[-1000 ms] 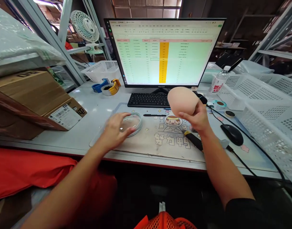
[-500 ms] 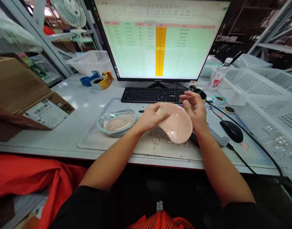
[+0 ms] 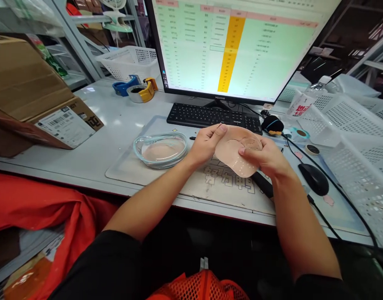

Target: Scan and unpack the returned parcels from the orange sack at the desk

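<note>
A skin-coloured, rounded bra pad (image 3: 230, 152) with a shiny, dotted surface is held up over the desk mat. My left hand (image 3: 207, 143) grips its upper left edge, thumb on the near face. At the right edge my right hand (image 3: 268, 156) pinches it, thumb pressed on its face and the other fingers behind it. To the left on the mat lies a clear pouch (image 3: 160, 164) with pale blue trim, and another skin-coloured pad (image 3: 165, 151) shows inside. A dark handle (image 3: 263, 184) lies under my right hand, partly hidden.
A keyboard (image 3: 210, 116) and monitor (image 3: 241, 54) stand behind my hands. Tape dispensers (image 3: 141, 91) and a cardboard box (image 3: 31, 91) are to the left. On the right are a mouse (image 3: 313, 178), cables, a bottle (image 3: 304, 102) and white baskets (image 3: 344, 112).
My right hand was apart from the bra pad with its fingers loose; now it grips the pad's right edge. The pad has turned, and the camera view has shifted.
</note>
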Motion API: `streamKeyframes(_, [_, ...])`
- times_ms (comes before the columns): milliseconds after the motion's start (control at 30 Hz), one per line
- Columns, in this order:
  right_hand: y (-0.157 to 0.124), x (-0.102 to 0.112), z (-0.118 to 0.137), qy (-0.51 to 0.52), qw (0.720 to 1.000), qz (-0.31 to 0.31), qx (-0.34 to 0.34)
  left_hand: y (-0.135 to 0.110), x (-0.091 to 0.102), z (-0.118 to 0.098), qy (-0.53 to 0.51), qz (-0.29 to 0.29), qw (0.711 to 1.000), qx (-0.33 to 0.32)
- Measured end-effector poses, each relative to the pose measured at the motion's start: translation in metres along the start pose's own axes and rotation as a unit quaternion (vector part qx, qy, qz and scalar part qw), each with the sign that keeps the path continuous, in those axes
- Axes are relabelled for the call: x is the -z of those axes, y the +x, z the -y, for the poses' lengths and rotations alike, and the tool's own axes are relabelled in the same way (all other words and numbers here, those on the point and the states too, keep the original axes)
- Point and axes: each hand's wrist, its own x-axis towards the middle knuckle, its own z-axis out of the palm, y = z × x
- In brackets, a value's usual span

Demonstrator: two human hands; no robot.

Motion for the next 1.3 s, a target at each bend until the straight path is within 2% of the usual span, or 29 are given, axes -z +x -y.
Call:
streamKeyframes(100, [-0.003, -0.002, 0.001, -0.024, 0.999, 0.028, -0.011, -0.001, -0.001, -0.004, 0.003, 0.0, 1.0, -0.012])
streamKeyframes(267, [-0.007, -0.009, -0.001, -0.05, 0.998, 0.014, -0.047, -0.001, -0.001, -0.008, 0.011, 0.01, 0.999, -0.03])
streamKeyframes(633, [-0.01, -0.011, 0.003, -0.076, 0.997, 0.029, -0.004, -0.003, 0.003, -0.011, 0.015, 0.035, 0.999, -0.032])
streamKeyframes(933, [-0.008, -0.01, -0.001, -0.061, 0.998, 0.024, -0.005, -0.001, 0.005, -0.011, 0.018, 0.028, 0.998, -0.052])
streamKeyframes(1000, [-0.007, -0.01, 0.0, -0.054, 0.998, 0.02, -0.019, 0.0, 0.008, -0.012, 0.044, 0.042, 0.996, -0.061])
streamKeyframes(1100, [-0.003, -0.009, 0.001, -0.037, 0.999, 0.029, -0.019, 0.001, 0.013, -0.011, 0.151, 0.066, 0.98, -0.112])
streamKeyframes(1200, [-0.001, -0.009, 0.0, 0.002, 0.998, 0.065, -0.007, 0.005, 0.014, -0.006, 0.234, 0.004, 0.959, -0.158])
streamKeyframes(1300, [0.001, -0.013, -0.004, 0.048, 0.992, 0.101, -0.057, 0.007, 0.02, -0.007, 0.262, -0.044, 0.951, -0.158])
